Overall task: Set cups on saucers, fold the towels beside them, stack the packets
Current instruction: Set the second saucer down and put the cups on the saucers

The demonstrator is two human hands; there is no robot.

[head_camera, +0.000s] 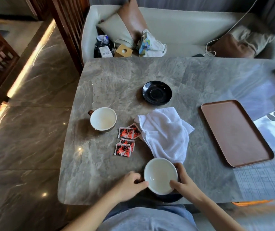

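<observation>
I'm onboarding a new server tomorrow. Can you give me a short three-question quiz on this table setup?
1. True or false: the black saucer at mid-table already has a cup on it.
2. Which cup do both hands grip? A) the far cup with the brown handle B) the near cup at the table edge
3. Fill in: the white towel lies ______, beside the red packets.

Key: 1 false, it is bare. 2 B, left hand and right hand hold its sides. 3 crumpled (unfolded).
</observation>
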